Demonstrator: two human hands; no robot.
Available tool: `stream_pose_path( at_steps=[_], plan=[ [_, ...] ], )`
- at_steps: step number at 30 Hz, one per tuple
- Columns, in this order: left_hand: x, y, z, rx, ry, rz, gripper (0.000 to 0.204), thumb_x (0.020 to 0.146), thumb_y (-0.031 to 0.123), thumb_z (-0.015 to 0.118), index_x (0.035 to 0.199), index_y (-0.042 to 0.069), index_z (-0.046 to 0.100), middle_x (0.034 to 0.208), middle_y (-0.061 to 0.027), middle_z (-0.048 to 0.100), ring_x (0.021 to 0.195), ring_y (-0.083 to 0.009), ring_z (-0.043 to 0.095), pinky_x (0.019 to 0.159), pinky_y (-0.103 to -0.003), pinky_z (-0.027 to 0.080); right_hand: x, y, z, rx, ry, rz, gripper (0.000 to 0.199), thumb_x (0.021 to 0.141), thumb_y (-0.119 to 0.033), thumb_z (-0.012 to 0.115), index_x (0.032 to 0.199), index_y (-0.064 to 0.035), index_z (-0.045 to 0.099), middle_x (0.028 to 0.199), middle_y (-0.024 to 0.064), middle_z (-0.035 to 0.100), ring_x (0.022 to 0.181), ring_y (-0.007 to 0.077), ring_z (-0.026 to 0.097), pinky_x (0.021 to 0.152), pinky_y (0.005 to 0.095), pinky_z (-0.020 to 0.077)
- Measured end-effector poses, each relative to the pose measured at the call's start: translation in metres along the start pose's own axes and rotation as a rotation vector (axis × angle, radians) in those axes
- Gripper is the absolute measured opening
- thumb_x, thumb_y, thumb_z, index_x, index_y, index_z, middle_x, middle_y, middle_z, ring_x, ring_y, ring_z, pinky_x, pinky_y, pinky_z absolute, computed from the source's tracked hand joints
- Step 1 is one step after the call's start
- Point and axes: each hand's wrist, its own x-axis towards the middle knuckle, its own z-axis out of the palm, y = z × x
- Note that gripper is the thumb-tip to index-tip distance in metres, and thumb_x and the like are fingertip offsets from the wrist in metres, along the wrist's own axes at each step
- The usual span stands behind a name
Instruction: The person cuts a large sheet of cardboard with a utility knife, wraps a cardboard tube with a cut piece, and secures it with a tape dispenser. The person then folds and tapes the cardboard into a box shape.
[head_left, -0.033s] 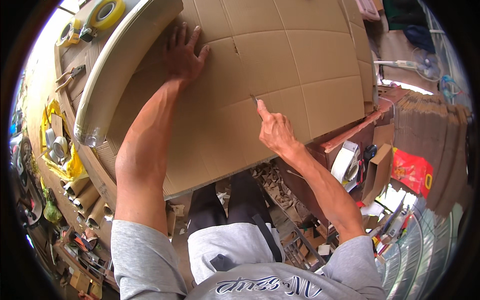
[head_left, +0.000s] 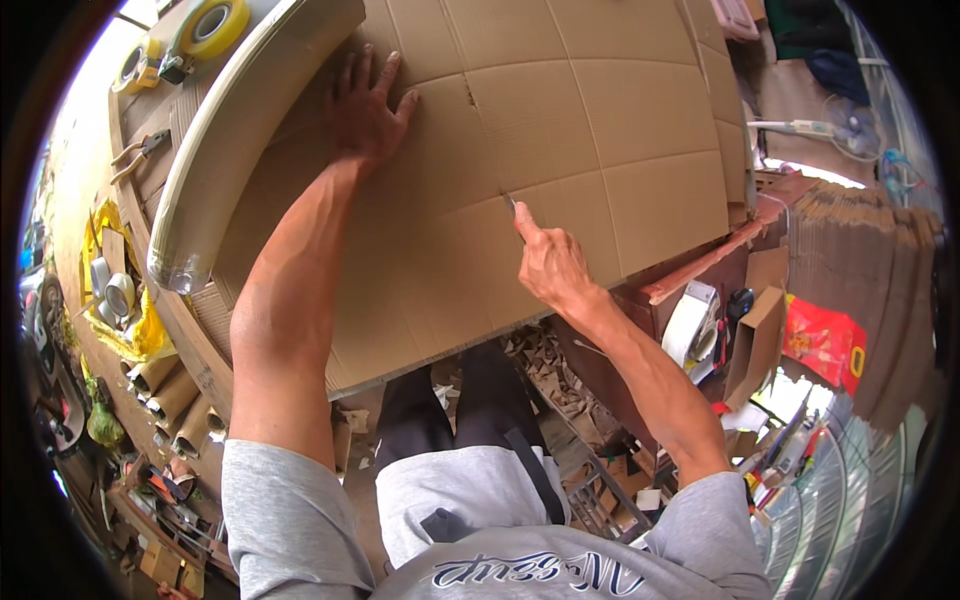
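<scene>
A large flat sheet of brown corrugated cardboard (head_left: pixel 560 110), creased into panels, covers the workbench. My left hand (head_left: pixel 365 110) presses flat on it near its upper left, fingers spread, holding nothing. My right hand (head_left: pixel 548 262) grips a small cutting blade (head_left: pixel 510 203) with the forefinger laid along it. The blade tip sits in a slit at a crease in the middle of the sheet. A second short slit (head_left: pixel 468 95) shows further up the same line.
A long pale curved tube (head_left: pixel 230 130) lies along the sheet's left edge. Beyond it are a yellow tape roll (head_left: pixel 215 22), pliers (head_left: pixel 140 150) and cardboard tubes (head_left: pixel 165 385). A white tape roll (head_left: pixel 690 325), small box (head_left: pixel 757 340), red bag (head_left: pixel 825 340) and cardboard scraps (head_left: pixel 545 360) lie right and below.
</scene>
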Motion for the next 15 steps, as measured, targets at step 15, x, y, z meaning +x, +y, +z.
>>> stream_pose_path(
  at_steps=[15],
  plan=[
    [-0.151,0.098,-0.076,-0.223,-0.453,0.114,0.082,0.089,0.058,0.066,0.158,0.022,0.039,0.17,-0.0194,0.017,0.156,-0.039,0.016,0.123,-0.062,0.016,-0.008,0.022,0.003,0.049,-0.03,-0.03,0.061,0.086,-0.003,0.052,0.147,0.0018,0.047,0.09,0.0352,0.067,0.084,0.0522,0.067,0.077,0.0553,0.0552]
  ],
)
